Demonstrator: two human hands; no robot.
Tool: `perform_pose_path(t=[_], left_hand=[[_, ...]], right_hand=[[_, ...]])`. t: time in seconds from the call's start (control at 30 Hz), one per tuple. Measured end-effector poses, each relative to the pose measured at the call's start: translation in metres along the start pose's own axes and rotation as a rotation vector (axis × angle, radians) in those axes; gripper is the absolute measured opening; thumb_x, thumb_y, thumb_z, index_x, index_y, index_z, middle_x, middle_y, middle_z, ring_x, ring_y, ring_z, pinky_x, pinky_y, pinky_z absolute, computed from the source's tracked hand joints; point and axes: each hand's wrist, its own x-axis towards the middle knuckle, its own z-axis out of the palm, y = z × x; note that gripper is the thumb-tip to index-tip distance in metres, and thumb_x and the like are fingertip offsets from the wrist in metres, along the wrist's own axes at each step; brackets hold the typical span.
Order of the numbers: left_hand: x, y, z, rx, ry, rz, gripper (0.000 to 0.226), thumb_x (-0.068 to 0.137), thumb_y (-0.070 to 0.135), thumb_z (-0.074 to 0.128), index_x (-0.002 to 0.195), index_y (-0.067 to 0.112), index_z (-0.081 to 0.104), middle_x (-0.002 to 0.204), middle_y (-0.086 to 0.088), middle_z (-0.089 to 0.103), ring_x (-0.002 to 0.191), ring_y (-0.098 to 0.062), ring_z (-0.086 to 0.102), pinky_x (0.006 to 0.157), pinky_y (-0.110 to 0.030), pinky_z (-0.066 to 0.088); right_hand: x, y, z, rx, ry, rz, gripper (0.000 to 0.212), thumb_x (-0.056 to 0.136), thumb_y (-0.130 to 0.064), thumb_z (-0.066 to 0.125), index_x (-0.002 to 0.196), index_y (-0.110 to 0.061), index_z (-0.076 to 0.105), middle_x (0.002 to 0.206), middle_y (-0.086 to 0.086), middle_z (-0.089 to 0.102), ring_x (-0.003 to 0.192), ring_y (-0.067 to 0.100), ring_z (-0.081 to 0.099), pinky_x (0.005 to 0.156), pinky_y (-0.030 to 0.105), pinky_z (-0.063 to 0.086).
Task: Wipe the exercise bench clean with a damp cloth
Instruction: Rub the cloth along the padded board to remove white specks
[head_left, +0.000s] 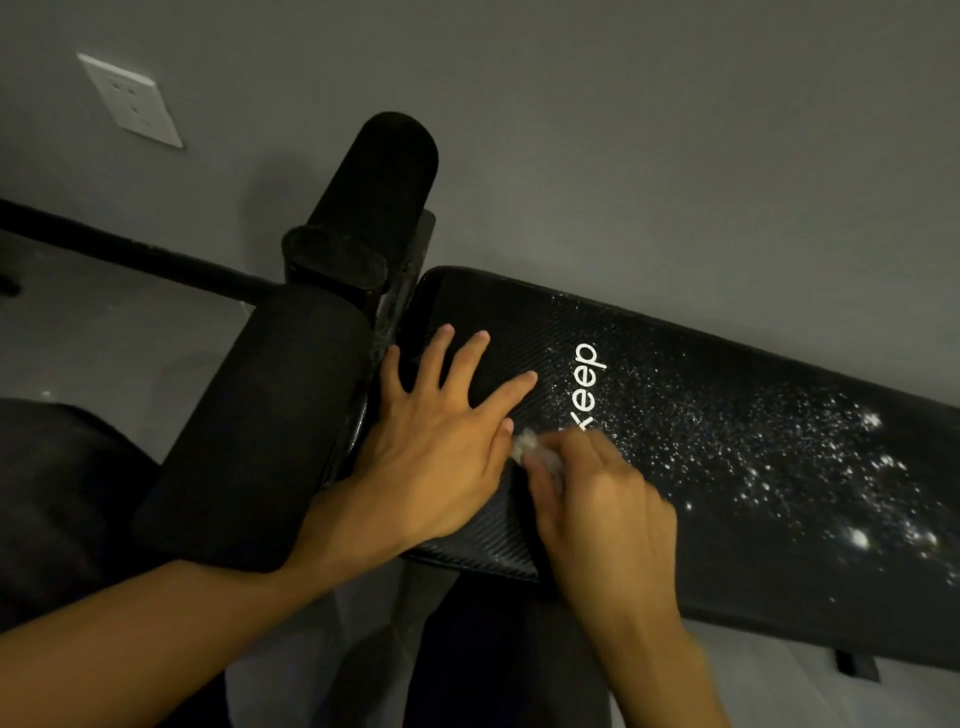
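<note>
I see L hand (441, 447) flat on the black bench (701, 561), fingers spread wide, near the foam roller (249, 431) end. R hand (602, 509) curls round a small white cloth (527, 447) on the pad just beside L thumb, by the Keep logo (589, 384). White specks (831, 467) cover the pad further right.

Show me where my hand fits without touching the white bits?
Bare bench pad between the left hand and the far rim; also the near edge right of the right hand. Crowded around the cloth; white specks cover the right half.
</note>
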Motion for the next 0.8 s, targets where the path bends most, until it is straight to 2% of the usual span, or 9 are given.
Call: perform_pose_path(t=[0.07,0.2,0.3,0.37,0.47,0.57,0.67,0.8], left_hand=[[0.000,-0.001,-0.001,0.012,0.005,0.003,0.054,0.099,0.045,0.031,0.151,0.039,0.042,0.162,-0.016,0.032,0.151,-0.043,0.024,0.112,-0.075,0.022],[0.000,-0.001,-0.001,0.014,0.028,0.012,0.054,0.098,0.043,0.033,0.150,0.038,0.045,0.161,-0.017,0.034,0.150,-0.043,0.026,0.110,-0.075,0.023],[0.001,0.000,-0.002,0.014,0.032,0.005,0.054,0.097,0.042,0.034,0.149,0.037,0.046,0.161,-0.017,0.035,0.149,-0.043,0.027,0.110,-0.075,0.024],[0.001,0.000,-0.002,0.006,0.028,0.006,0.053,0.098,0.043,0.033,0.150,0.038,0.045,0.161,-0.017,0.035,0.150,-0.043,0.027,0.110,-0.076,0.025],[-0.001,0.000,-0.001,0.001,0.024,0.000,0.053,0.098,0.043,0.033,0.150,0.039,0.043,0.161,-0.016,0.034,0.151,-0.042,0.026,0.112,-0.075,0.024],[-0.001,-0.001,0.001,-0.010,0.041,0.003,0.052,0.098,0.043,0.034,0.149,0.038,0.045,0.161,-0.016,0.036,0.150,-0.042,0.027,0.111,-0.075,0.025],[-0.001,-0.001,0.001,-0.006,0.042,-0.003,0.052,0.098,0.043,0.034,0.149,0.038,0.045,0.161,-0.016,0.036,0.150,-0.042,0.027,0.112,-0.075,0.025],[-0.002,0.000,0.000,0.001,0.024,-0.009,0.055,0.098,0.043,0.033,0.151,0.038,0.044,0.162,-0.015,0.035,0.151,-0.041,0.026,0.113,-0.074,0.025]], right_hand=[[0.012,-0.003,0.002,-0.012,-0.014,0.019,0.025,0.100,-0.047,0.049,0.099,-0.026,0.062,0.095,-0.007,0.062,0.068,0.021,0.066,0.052,0.034,0.048],[-0.015,-0.009,-0.005,-0.023,-0.060,0.029,0.028,0.096,-0.051,0.044,0.092,-0.030,0.063,0.086,-0.010,0.063,0.060,0.018,0.066,0.045,0.033,0.044],[-0.005,-0.003,-0.007,-0.001,-0.151,0.059,0.032,0.099,-0.055,0.037,0.105,-0.033,0.060,0.102,-0.011,0.061,0.081,0.017,0.067,0.061,0.035,0.048],[0.017,0.002,-0.004,-0.015,-0.118,0.049,0.031,0.102,-0.051,0.038,0.110,-0.031,0.059,0.108,-0.010,0.060,0.085,0.019,0.066,0.066,0.036,0.051],[0.028,0.002,-0.001,-0.013,-0.067,0.030,0.029,0.102,-0.047,0.042,0.109,-0.027,0.061,0.106,-0.008,0.062,0.081,0.019,0.067,0.063,0.037,0.052],[0.004,0.001,-0.004,-0.016,-0.106,0.026,0.023,0.100,-0.047,0.044,0.102,-0.031,0.060,0.098,-0.010,0.062,0.075,0.018,0.067,0.058,0.037,0.051],[0.011,0.005,-0.006,-0.013,-0.131,0.020,0.025,0.101,-0.050,0.041,0.107,-0.032,0.058,0.103,-0.010,0.061,0.082,0.018,0.067,0.065,0.039,0.054],[0.058,0.008,0.001,-0.090,-0.065,-0.012,0.031,0.102,-0.046,0.043,0.111,-0.022,0.060,0.106,-0.003,0.061,0.083,0.021,0.066,0.067,0.044,0.056]])
